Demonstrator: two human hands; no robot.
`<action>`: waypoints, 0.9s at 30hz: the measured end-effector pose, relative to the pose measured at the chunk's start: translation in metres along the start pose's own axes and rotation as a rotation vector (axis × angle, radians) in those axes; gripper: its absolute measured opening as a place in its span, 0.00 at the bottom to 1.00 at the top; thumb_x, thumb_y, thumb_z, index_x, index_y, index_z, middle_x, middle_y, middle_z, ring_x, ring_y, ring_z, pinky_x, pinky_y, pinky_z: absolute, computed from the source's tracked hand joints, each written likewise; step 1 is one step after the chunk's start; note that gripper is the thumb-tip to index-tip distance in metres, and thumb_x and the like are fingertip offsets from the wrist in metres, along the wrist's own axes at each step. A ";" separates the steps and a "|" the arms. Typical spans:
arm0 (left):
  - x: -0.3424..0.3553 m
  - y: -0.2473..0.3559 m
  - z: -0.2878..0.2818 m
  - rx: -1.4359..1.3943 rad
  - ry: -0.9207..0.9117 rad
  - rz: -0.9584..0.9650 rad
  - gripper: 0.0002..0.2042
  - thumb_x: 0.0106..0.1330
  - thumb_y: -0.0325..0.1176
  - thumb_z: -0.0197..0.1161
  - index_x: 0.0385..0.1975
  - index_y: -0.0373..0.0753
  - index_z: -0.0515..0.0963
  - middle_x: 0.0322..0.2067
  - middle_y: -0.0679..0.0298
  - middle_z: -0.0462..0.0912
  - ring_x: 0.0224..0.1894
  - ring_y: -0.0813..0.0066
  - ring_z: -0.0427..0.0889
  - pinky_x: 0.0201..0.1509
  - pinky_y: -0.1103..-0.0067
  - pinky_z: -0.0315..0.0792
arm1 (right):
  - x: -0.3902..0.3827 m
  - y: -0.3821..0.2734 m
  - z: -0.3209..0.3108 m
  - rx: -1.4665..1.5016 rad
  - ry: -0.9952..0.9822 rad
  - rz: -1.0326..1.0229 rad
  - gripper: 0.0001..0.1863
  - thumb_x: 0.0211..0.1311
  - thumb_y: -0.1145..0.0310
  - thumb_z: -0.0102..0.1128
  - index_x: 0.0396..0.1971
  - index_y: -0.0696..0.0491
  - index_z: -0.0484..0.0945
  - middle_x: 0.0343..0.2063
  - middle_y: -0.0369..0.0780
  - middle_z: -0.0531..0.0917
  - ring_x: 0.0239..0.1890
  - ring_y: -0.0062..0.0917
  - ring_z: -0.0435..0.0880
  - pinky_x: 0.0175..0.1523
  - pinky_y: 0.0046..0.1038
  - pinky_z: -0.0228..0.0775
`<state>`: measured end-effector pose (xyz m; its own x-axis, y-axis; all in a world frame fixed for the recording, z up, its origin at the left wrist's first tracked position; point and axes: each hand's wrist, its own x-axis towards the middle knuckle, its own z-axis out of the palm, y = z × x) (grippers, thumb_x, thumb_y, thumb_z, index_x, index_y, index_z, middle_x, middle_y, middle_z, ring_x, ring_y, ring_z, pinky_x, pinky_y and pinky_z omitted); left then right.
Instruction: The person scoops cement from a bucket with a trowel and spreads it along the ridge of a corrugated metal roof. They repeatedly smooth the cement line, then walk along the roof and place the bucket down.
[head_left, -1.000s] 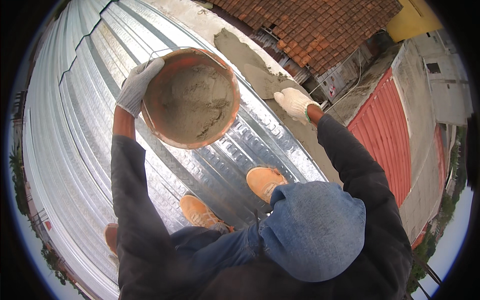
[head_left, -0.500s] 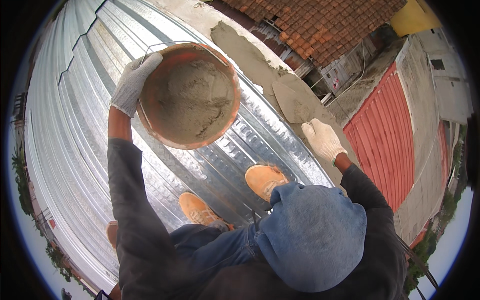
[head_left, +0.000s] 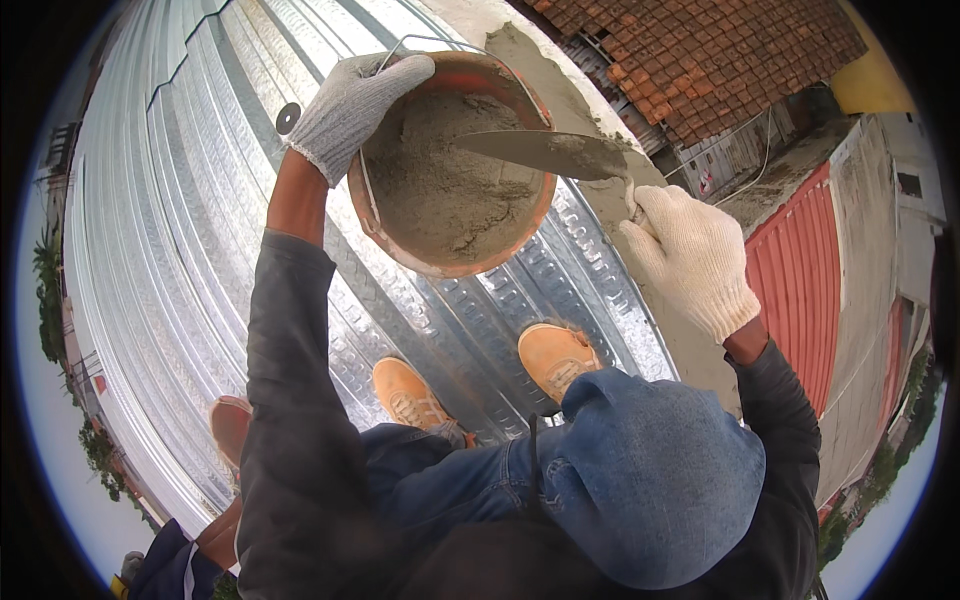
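Clamping down, left hand point(head_left: 368, 105) has its fingers on the rim of the bucket point(head_left: 480, 80), over metal roof point(head_left: 200, 250). Mortar point(head_left: 445, 195) inside. Trowel point(head_left: 560, 150) has swung off the grey strip point(head_left: 555, 82) to span the bucket's mouth; work shifted strip to bucket. Blade contact unclear. Right hand point(head_left: 695, 255): fingers closed round the trowel's hidden handle.

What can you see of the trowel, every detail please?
The trowel has a long, pointed, grey, metal-looking blade, with residue toward its bent neck. The gloved right hand grips it, hiding most of the handle. The blade extends left over the bucket, its tip above the grey mortar; whether it touches rim or mortar is unclear.
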<state>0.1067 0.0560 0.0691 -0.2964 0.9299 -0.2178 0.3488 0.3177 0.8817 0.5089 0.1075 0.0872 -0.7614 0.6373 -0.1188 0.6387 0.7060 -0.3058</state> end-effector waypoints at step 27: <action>0.020 -0.036 -0.042 -0.201 0.007 -0.157 0.25 0.78 0.49 0.75 0.60 0.32 0.89 0.47 0.61 0.93 0.46 0.74 0.91 0.53 0.76 0.86 | 0.043 0.008 0.008 0.875 -0.140 0.445 0.24 0.83 0.51 0.57 0.41 0.61 0.83 0.28 0.37 0.82 0.29 0.19 0.81 0.39 0.31 0.77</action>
<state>0.0507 0.0550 0.0508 -0.3396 0.8705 -0.3562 0.1141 0.4140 0.9031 0.4804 0.1381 0.0722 -0.5142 0.7072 -0.4853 0.6056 -0.1014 -0.7893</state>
